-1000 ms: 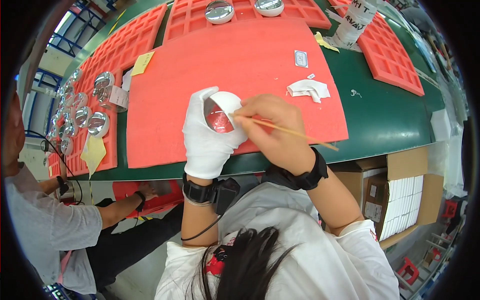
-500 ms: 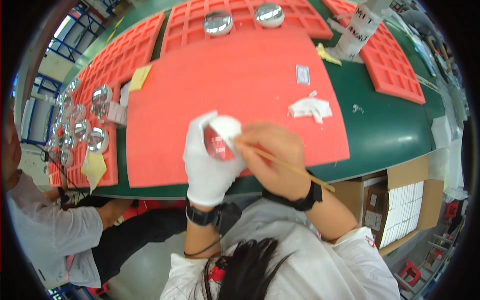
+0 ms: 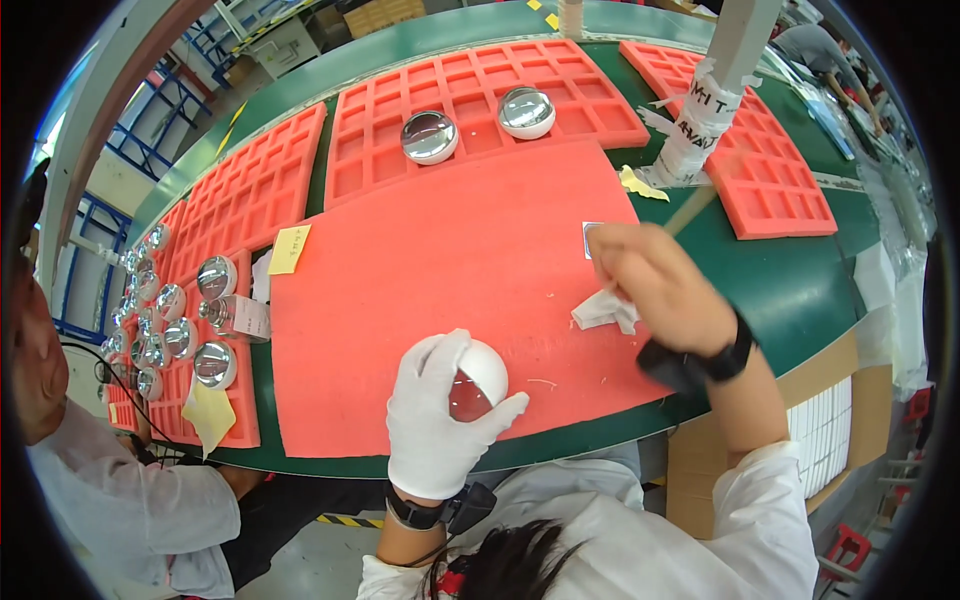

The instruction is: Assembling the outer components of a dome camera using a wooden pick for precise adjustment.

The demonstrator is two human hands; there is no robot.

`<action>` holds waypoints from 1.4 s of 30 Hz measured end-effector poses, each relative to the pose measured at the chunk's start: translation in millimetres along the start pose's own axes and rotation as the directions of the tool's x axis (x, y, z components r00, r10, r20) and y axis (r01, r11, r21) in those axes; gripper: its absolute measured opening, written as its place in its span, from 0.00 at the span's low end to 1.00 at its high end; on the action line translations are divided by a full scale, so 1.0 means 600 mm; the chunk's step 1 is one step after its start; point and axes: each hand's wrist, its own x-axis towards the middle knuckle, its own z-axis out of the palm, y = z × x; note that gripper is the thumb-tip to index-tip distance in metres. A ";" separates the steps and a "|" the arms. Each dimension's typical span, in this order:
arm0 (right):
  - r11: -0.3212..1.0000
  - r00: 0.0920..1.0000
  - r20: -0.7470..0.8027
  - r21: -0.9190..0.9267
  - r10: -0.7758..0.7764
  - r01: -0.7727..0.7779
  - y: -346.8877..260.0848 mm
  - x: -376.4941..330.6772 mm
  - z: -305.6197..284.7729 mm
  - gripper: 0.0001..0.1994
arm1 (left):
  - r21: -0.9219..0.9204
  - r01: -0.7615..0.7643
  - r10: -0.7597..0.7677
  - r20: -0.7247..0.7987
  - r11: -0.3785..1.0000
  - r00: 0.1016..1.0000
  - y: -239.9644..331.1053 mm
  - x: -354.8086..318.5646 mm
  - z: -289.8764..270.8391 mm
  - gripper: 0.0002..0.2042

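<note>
My left hand [image 3: 432, 425], in a white glove, grips a ball [image 3: 486, 372] with a white half and a mirrored half that reflects red. The ball is low over the red foam sheet [image 3: 430, 270], near its front edge. My bare right hand [image 3: 665, 290] is to the right, its fingers curled round a thin wooden stick [image 3: 692, 210]. The stick is blurred and points up and away. Just beside and partly under that hand lies a crumpled white cloth [image 3: 603, 311]. A small label [image 3: 588, 240] is partly hidden by the fingers.
Red foam trays [image 3: 375, 170] line the back; two mirrored balls sit in the middle one. More balls fill a tray at left, beside a clear bottle [image 3: 245, 317]. A wrapped post [image 3: 700, 125] stands at back right. A person [image 3: 130, 480] sits at left; an open carton [image 3: 825, 430] is at right.
My right hand has pulled the stick away from the ball and moved right, over by the cloth. My left hand still holds the ball. The view has shifted, showing more of the far table.
</note>
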 end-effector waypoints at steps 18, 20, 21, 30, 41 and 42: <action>0.982 0.988 -0.143 -0.167 0.063 -0.087 0.168 0.055 -0.085 0.12 | 0.070 0.006 -0.020 0.200 0.998 0.979 0.042 -0.001 0.014 0.27; 0.971 0.995 -0.081 -0.225 0.066 -0.083 0.179 0.052 -0.098 0.14 | 0.084 -0.021 0.004 0.196 0.996 0.981 0.034 0.003 0.000 0.27; 0.974 0.996 -0.074 -0.216 0.047 -0.062 0.181 0.051 -0.098 0.14 | 0.003 0.030 -0.030 0.231 1.000 0.973 0.029 0.006 -0.012 0.28; 0.980 0.997 -0.051 -0.187 0.064 -0.072 0.191 0.051 -0.105 0.13 | -0.541 0.262 -0.336 -0.039 0.799 0.941 -0.040 -0.039 -0.155 0.31; 0.976 0.976 -0.152 -0.130 0.154 -0.174 0.212 0.052 -0.111 0.13 | -0.849 0.149 -0.748 -0.347 0.506 0.566 -0.274 -0.113 -0.378 0.23; 0.973 0.973 -0.146 -0.124 0.177 -0.196 0.211 0.051 -0.112 0.12 | -0.844 0.087 -0.741 -0.409 0.529 0.533 -0.310 -0.109 -0.401 0.23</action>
